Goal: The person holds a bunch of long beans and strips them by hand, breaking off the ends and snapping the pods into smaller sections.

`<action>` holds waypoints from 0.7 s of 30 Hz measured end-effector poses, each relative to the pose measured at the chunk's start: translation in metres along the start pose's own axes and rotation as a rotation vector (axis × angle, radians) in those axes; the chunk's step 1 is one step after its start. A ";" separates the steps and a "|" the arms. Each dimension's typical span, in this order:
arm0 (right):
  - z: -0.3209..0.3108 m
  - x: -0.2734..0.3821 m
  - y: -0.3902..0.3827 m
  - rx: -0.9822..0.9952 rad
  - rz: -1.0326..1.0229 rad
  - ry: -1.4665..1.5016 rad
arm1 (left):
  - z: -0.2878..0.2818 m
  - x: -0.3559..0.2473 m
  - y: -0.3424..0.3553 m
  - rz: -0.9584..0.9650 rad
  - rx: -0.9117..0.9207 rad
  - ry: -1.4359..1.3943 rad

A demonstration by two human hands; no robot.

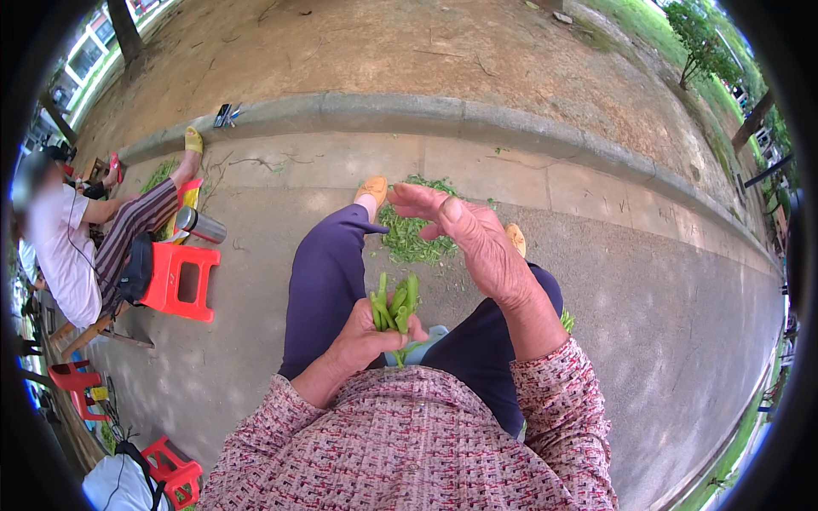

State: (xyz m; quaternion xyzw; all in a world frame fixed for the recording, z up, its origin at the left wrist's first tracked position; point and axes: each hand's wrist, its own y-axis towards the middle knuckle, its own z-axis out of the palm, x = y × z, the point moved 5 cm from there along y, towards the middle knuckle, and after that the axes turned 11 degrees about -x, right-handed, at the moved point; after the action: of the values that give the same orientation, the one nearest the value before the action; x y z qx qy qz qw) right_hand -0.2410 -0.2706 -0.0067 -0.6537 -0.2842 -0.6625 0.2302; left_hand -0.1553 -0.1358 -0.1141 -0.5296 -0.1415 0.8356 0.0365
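My left hand (362, 341) grips a bunch of cut green stems (394, 302) upright above my lap. My right hand (469, 243) is raised higher and further right, fingers stretched out with nothing seen in them. Green leafy scraps (417, 237) lie in a pile on the pavement between my feet, partly hidden by that hand. A light blue item (430, 341), too covered to identify, shows between my thighs behind the stems. Some greens (566, 321) also peek out beside my right leg.
At left a seated person (60, 247) is near a red stool (183, 281) and a steel flask (200, 226). More red stools (175, 468) and a pale bag (119, 481) are lower left. A concrete curb (392, 111) crosses ahead, with small dark objects (228, 115) by it.
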 end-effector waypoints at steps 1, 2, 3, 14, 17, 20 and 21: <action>-0.004 -0.004 -0.001 -0.036 0.012 0.000 | 0.000 -0.001 -0.002 0.000 0.000 0.022; -0.007 -0.008 -0.001 -0.071 0.023 -0.002 | 0.000 -0.002 -0.002 0.002 -0.001 0.042; -0.006 -0.010 -0.005 -0.079 -0.004 -0.030 | 0.001 -0.003 -0.002 0.010 0.003 0.041; 0.049 -0.016 -0.012 0.298 -0.168 -0.424 | 0.005 -0.008 0.000 0.055 -0.130 0.132; 0.056 -0.014 -0.010 0.342 -0.259 -0.647 | -0.001 -0.009 0.003 0.069 -0.163 0.142; 0.064 -0.005 -0.006 0.396 -0.262 -0.798 | 0.000 -0.027 0.006 0.372 -0.238 0.228; 0.069 -0.005 -0.004 0.408 -0.259 -0.824 | 0.001 -0.032 0.006 0.374 -0.222 0.251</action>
State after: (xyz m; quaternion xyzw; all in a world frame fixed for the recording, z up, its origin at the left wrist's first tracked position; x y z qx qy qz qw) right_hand -0.1934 -0.2212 -0.0130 -0.7626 -0.5551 -0.3023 0.1375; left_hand -0.1414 -0.1481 -0.0876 -0.6468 -0.1264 0.7349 -0.1601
